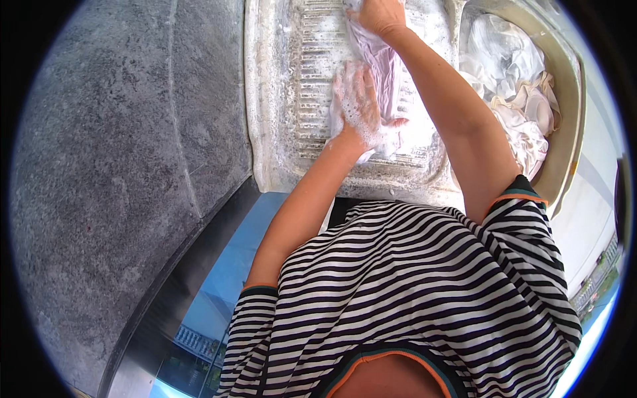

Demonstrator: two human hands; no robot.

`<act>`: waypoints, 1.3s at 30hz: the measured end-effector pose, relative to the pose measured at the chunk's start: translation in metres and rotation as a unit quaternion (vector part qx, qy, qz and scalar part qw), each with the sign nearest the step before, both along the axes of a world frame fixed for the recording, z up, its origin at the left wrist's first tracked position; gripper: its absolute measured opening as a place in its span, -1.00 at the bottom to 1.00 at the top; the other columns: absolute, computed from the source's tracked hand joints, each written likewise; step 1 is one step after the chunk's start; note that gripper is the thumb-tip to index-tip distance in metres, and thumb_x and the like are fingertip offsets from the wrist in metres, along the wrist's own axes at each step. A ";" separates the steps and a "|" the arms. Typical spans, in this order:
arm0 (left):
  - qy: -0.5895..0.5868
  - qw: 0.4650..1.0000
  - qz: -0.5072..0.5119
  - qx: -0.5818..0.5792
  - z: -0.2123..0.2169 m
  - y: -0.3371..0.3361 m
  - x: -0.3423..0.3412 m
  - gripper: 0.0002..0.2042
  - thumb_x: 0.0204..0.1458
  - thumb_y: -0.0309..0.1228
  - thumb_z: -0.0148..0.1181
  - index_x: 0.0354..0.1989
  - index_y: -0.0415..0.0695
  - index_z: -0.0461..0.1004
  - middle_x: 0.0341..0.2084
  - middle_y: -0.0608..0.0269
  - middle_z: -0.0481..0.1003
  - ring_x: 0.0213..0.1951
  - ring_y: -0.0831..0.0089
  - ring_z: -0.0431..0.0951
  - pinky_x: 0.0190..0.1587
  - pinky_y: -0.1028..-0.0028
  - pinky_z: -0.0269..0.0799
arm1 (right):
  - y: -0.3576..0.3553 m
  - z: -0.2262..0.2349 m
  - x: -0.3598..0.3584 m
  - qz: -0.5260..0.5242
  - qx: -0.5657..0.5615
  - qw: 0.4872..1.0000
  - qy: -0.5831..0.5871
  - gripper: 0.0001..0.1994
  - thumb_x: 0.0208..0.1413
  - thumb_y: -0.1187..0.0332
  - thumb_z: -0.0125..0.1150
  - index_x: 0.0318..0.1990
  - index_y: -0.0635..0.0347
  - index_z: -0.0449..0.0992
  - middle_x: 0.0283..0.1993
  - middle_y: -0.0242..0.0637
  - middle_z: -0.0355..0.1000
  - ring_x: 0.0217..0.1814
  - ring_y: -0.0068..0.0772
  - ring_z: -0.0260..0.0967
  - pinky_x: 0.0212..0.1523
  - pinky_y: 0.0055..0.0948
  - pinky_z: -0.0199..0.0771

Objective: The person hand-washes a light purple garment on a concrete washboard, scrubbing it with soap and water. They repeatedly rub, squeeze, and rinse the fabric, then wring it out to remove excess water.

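Observation:
A pale pink cloth [387, 74] lies soapy along a ribbed white washboard [312, 79] set in a stone basin. My left hand [359, 101], covered in suds, presses flat on the near part of the cloth with fingers spread. My right hand [379, 14] grips the far end of the same cloth at the top of the board, its fingers closed in the fabric. My forearms reach in from below over my striped shirt.
A beige tub [569, 99] to the right holds a heap of white and cream laundry [514, 73]. A rough grey concrete wall [119, 166] fills the left side. Below the basin lies a dark ledge [199, 259].

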State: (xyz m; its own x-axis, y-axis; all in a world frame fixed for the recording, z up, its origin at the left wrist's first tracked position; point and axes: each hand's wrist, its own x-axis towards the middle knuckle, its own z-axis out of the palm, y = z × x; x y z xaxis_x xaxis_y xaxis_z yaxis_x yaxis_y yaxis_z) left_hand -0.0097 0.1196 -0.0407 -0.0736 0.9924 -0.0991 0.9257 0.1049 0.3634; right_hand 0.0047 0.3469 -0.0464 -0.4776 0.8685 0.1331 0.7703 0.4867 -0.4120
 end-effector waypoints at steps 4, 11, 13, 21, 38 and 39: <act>0.008 0.998 0.038 -0.045 0.026 -0.022 -0.010 0.28 -0.22 0.54 -0.03 0.42 -0.38 -0.22 0.41 -0.27 -0.23 0.45 -0.10 -0.34 0.35 -0.18 -0.61 | -0.031 0.017 0.029 0.055 -0.041 0.995 -0.069 -0.45 0.12 -0.03 0.24 0.09 0.25 0.49 -0.18 -0.06 0.52 -0.36 -0.35 0.53 -0.38 -0.43 0.59; -0.098 0.994 0.054 0.014 0.016 -0.022 0.004 0.07 -0.12 0.41 0.03 0.38 -0.23 -0.06 0.38 -0.22 -0.16 0.43 -0.10 -0.22 0.33 -0.24 -0.52 | -0.151 0.018 0.103 0.204 -0.056 0.974 0.082 -0.60 -0.27 0.23 0.46 -0.18 0.07 0.63 0.02 -0.15 0.44 0.00 -0.04 0.43 -0.01 -0.14 0.49; -0.013 0.997 0.037 0.065 0.006 -0.027 0.003 0.09 -0.11 0.40 0.02 0.33 -0.38 -0.01 0.37 -0.24 -0.09 0.41 -0.12 -0.16 0.32 -0.22 -0.42 | -0.083 0.008 0.029 0.080 0.032 0.996 0.008 -0.62 -0.04 0.06 0.36 -0.18 0.14 0.56 -0.03 -0.11 0.49 -0.20 -0.22 0.51 -0.21 -0.27 0.58; 0.033 0.999 0.017 0.010 0.009 -0.019 -0.003 0.14 -0.12 0.41 0.02 0.37 -0.41 -0.09 0.37 -0.25 -0.08 0.43 -0.10 -0.28 0.33 -0.25 -0.50 | -0.043 0.023 0.006 0.153 -0.183 0.961 -0.143 -0.25 0.11 -0.28 0.09 0.27 0.12 0.34 -0.13 -0.10 0.56 0.05 -0.18 0.48 0.03 -0.17 0.56; -0.009 0.995 0.039 0.092 -0.017 -0.026 -0.002 0.22 -0.15 0.42 0.06 0.42 -0.35 -0.29 0.40 -0.26 -0.19 0.43 -0.11 -0.27 0.30 -0.27 -0.44 | -0.062 0.069 0.004 0.109 -0.252 0.952 -0.137 -0.44 0.12 -0.07 0.23 0.05 0.26 0.52 -0.58 -0.21 0.51 -0.52 -0.36 0.51 -0.32 -0.29 0.60; -0.016 0.993 0.075 0.094 -0.025 -0.029 0.002 0.22 -0.17 0.42 0.07 0.43 -0.31 -0.29 0.41 -0.23 -0.21 0.44 -0.09 -0.29 0.32 -0.26 -0.47 | -0.081 0.093 0.026 0.113 -0.359 0.921 -0.096 -0.43 0.06 -0.03 0.31 0.05 0.28 0.50 -0.36 -0.19 0.57 -0.28 -0.34 0.55 -0.09 -0.28 0.58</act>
